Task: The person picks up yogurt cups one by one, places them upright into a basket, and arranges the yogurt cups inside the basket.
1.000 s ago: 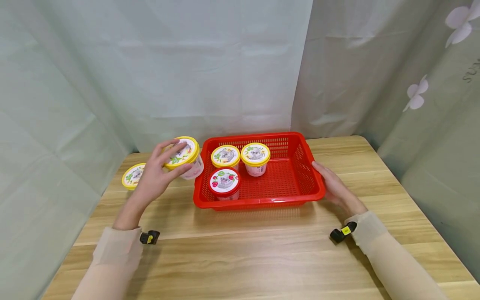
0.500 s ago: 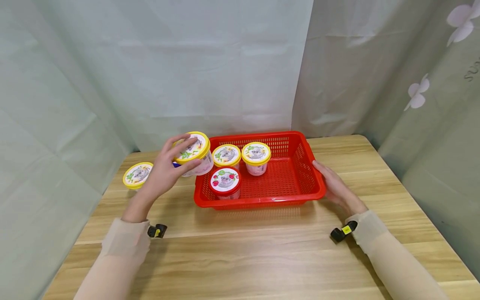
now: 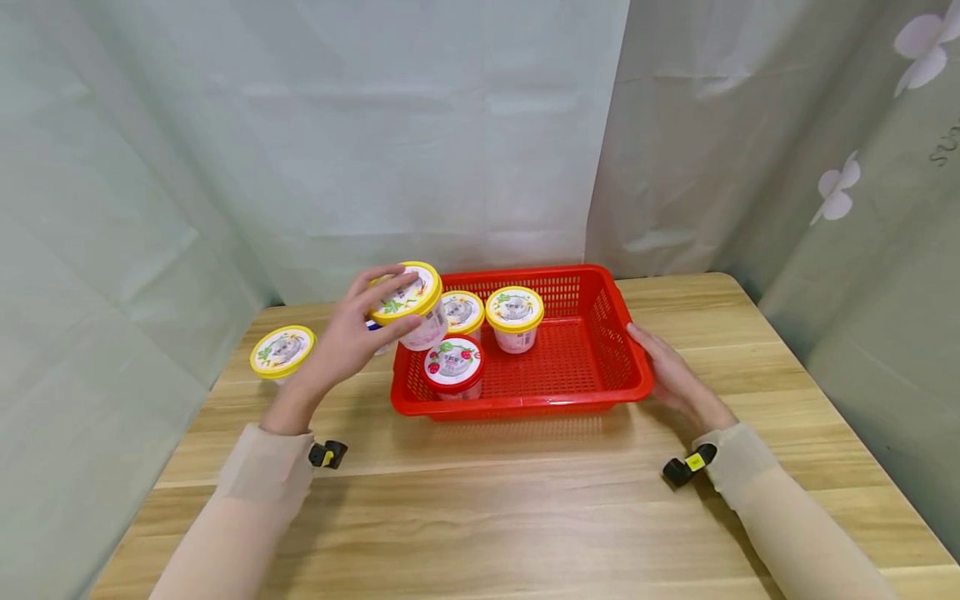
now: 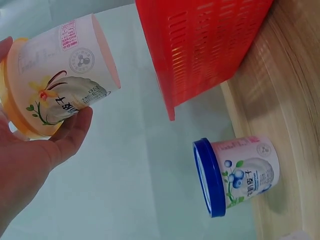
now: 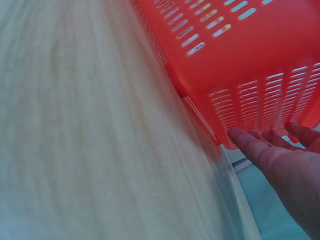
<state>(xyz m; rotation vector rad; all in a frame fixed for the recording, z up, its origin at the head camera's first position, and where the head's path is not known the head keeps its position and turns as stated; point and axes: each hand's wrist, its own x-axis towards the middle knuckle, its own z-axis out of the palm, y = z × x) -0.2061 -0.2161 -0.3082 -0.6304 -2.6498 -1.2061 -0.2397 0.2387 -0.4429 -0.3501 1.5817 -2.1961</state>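
My left hand (image 3: 352,337) grips a tub (image 3: 424,312) by its yellow lid, fingers over the top and thumb at the near side. It hangs tilted above the left edge of the red plastic basket (image 3: 525,406). The left wrist view shows its vanilla-flower print (image 4: 60,95). Inside the basket stand two yellow-lidded tubs, one behind the held tub (image 3: 462,310) and one beside it (image 3: 515,310), plus a red-lidded tub (image 3: 453,363) with a raspberry print. My right hand (image 3: 671,371) rests against the basket's right side, its fingers (image 5: 255,147) extended along the slotted wall.
On the wooden table (image 3: 480,517), left of the basket, stand another yellow-lidded tub (image 3: 282,352) and a blue-lidded tub (image 4: 240,172), mostly hidden behind my left hand in the head view. A pale curtain (image 3: 420,150) hangs behind the table and at both sides.
My left hand has carried the yellow-lidded tub rightward, from beside the basket to over its left edge. The blue lid has come partly into view behind that hand. My right hand stays in place.
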